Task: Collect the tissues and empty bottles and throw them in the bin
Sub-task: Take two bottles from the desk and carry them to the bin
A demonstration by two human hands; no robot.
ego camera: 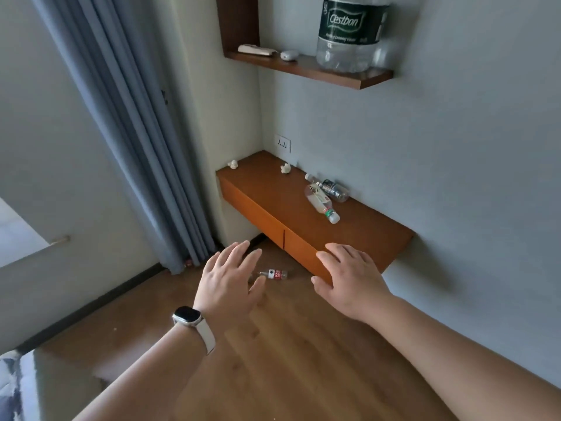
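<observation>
Tissues (232, 164), two crumpled white wads, lay apart near the back of the wall-mounted cabinet (258, 192). Farther along its top, a red-labelled bottle (321, 205) and a dark-labelled bottle (334, 189) lay on their sides, close together. A small bottle (274, 274) lay on the wooden floor (303, 344) below the cabinet. A large Cestbon bottle (349, 31), seemingly empty, stood on the upper shelf (303, 69). The left hand (227, 278) and right hand (349, 275) reached forward with fingers spread, holding nothing. The left hand was over the floor bottle and the right in front of the cabinet's edge. No bin showed. By this look, collection had barely begun: every piece still waited to be gathered and binned.
</observation>
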